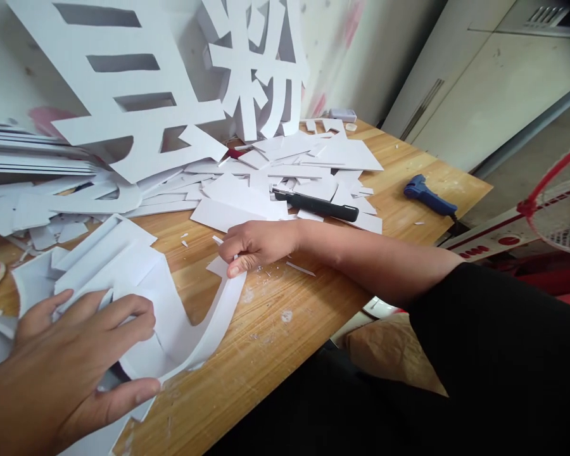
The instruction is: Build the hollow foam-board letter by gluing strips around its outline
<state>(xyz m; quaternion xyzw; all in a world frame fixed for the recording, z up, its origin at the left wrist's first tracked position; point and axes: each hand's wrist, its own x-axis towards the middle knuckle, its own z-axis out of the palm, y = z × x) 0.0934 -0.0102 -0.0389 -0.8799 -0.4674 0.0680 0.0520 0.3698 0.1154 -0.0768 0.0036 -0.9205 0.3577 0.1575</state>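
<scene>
A white foam-board letter with raised side walls lies at the left front of the wooden table. My left hand rests spread over it, fingers apart and bent, the thumb by its near wall. My right hand pinches the upper end of the curved white foam-board strip that forms the letter's right side wall. A thin sliver pokes out beside my right fingers. Part of the letter is hidden beneath my left hand.
Two large white characters stand against the wall. Behind my right hand, a black utility knife lies on piled white offcuts. A blue glue gun sits near the table's right edge. Stacked boards are at the left.
</scene>
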